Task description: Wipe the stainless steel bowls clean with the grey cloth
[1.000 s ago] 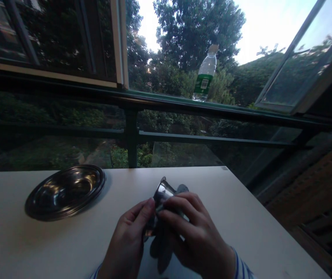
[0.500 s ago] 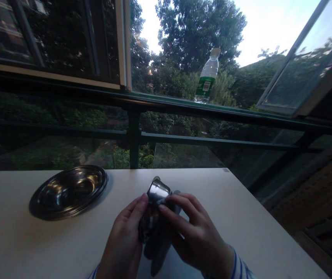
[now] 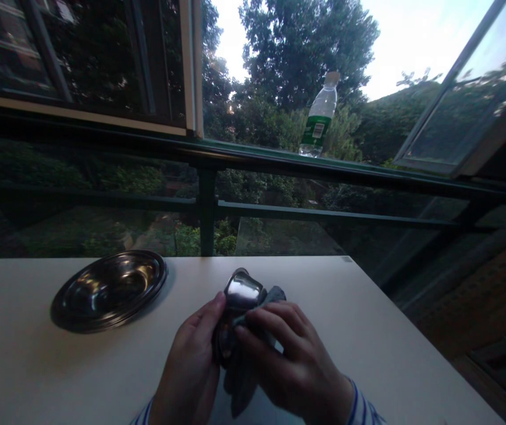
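My left hand (image 3: pixel 191 366) is wrapped round a small shiny metal cup (image 3: pixel 240 291) and holds it tilted just above the white table (image 3: pixel 368 330). My right hand (image 3: pixel 288 360) presses a grey cloth (image 3: pixel 244 378) against the cup's side, fingers curled over the cloth. The cloth hangs down between both hands. Most of the cup's body is hidden by my fingers and the cloth. To the left on the table lies a dark shiny metal dish (image 3: pixel 108 289), a hand's width from my left hand.
A clear plastic bottle with a green label (image 3: pixel 319 115) stands on the window ledge behind the table. A dark railing (image 3: pixel 203 206) runs along the table's far edge. The table's right edge drops off toward a brick floor (image 3: pixel 478 295).
The cup has turned slightly in my left hand, and my right hand has slid the cloth down and leftward over it. The dish has not moved.
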Tool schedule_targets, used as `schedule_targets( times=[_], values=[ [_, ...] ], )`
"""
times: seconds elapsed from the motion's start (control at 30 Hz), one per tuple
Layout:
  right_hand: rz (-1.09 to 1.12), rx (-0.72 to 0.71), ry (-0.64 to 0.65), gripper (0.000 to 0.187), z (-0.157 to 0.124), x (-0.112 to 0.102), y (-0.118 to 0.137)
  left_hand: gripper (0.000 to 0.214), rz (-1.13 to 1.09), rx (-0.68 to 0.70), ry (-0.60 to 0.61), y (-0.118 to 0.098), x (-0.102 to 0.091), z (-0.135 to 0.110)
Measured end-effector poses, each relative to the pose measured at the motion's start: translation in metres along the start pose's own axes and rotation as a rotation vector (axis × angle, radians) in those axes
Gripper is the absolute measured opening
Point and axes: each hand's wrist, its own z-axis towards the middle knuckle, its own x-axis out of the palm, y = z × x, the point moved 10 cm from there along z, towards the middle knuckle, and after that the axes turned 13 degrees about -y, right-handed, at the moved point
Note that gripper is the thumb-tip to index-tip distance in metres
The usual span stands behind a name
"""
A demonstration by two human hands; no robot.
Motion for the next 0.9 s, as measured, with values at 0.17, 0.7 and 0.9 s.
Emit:
schedule_targets(
  times=[0.17,0.7,0.9],
  values=[
    [-0.015,0.284,-0.048,0.036,-0.009,-0.005,-0.042,0.028,-0.002,-0.054,0.026,0.007,0.004,-0.002],
    [-0.079,0.133,-0.031,0.035,-0.001,-0.004,-0.015,0.023,0.052,-0.017,0.067,0.010,0.007,-0.002],
    [-0.071,0.117,-0.015,0.038,0.001,-0.002,-0.010,0.022,0.033,-0.002,0.042,0.012,0.004,0.002]
  ],
)
